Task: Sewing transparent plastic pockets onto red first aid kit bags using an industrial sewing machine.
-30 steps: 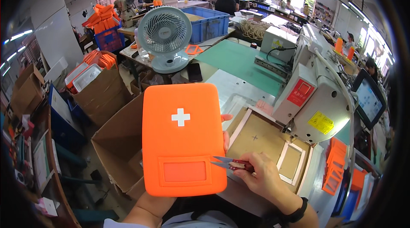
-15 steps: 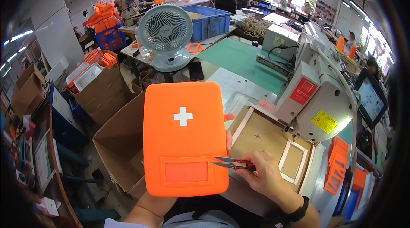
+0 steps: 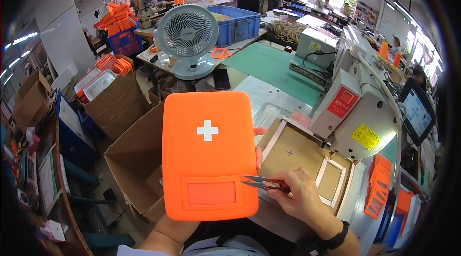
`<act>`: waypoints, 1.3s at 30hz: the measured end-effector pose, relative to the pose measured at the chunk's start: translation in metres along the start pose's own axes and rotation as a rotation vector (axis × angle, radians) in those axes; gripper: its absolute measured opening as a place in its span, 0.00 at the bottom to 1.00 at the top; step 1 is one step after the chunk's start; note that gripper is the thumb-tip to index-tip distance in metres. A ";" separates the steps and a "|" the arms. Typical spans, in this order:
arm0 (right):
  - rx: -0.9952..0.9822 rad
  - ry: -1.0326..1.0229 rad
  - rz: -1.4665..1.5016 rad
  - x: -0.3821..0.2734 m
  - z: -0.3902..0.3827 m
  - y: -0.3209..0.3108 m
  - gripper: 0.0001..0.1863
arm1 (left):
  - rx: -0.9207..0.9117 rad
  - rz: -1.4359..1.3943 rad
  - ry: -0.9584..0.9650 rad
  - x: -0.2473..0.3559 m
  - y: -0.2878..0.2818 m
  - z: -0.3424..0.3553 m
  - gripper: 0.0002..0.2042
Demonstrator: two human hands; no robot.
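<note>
Two grips were engaged; your left grip [image 3: 259, 157] held the orange case [image 3: 206, 157] from behind, fingers showing past its right edge, palm hidden; your right grip [image 3: 298, 191] was narrow around the red-handled snips [image 3: 274, 187], blades slightly parted and pointing left. The case was held up before you, face toward you, beside the open carton [image 3: 132, 153] and left of the machine [image 3: 357, 129]; white cross [image 3: 207, 130] above, framed window [image 3: 212, 193] below. The blade tips lay at the window frame's right side, near its upper corner; contact could not be told.

Risks, as judged: a slip of the right grip, or a twist of the case in the left, could have driven a tip into the orange surface, the points being so near it; blades brought together too deep could have nicked the frame's edging; a loose left hold could have let the case tilt or drop; your left fingers, just above the blades, risked a prick if the snips swung upward.
</note>
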State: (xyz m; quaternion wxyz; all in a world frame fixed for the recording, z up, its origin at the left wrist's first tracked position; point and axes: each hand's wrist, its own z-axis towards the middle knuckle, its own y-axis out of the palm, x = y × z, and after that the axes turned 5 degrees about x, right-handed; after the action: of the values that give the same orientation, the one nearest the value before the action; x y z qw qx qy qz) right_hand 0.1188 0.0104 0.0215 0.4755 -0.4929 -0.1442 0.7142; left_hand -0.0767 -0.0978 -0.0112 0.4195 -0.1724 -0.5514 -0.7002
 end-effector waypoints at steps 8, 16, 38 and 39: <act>-0.042 -0.036 -0.054 0.006 0.001 0.000 0.15 | -0.003 -0.009 -0.006 0.001 -0.001 -0.001 0.35; -0.015 -0.128 -0.043 0.013 0.003 0.009 0.14 | -0.010 -0.019 -0.022 0.000 -0.001 -0.003 0.35; -0.040 -0.090 -0.008 0.013 0.004 0.006 0.13 | -0.068 -0.032 -0.040 -0.001 -0.010 -0.002 0.30; -0.036 -0.097 0.009 0.015 0.004 0.007 0.13 | -0.060 -0.030 -0.038 -0.001 -0.010 -0.003 0.31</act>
State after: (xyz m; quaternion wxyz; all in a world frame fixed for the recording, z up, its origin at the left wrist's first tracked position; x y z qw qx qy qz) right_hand 0.1107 0.0203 0.0096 0.4558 -0.4668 -0.1776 0.7368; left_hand -0.0830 -0.1000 -0.0188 0.3929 -0.1899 -0.5404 -0.7194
